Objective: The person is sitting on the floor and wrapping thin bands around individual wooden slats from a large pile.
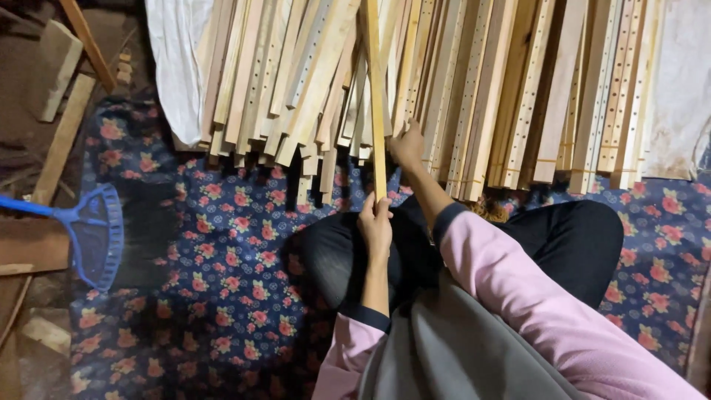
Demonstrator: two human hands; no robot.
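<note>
Nearest, the left hand wraps its fingers around the near end of a wooden slat, whose long axis runs far and away. Farther, the right hand pinches the slat's right edge beside the stacked slats.

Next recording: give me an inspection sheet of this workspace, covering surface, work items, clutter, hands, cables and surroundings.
Surface: dark blue floral mat on the floor; the person sits on it.
Work items: one thin wooden slat held upright in front of a leaning stack of drilled slats.
Clutter: blue plastic rake head at the mat's left edge; wood offcuts beyond it.
Hands: left hand grips the slat's lower end; right hand touches it higher up, at the stack's foot.
Cables: nothing seen.
Surroundings: white sheeting behind the stack.
</note>
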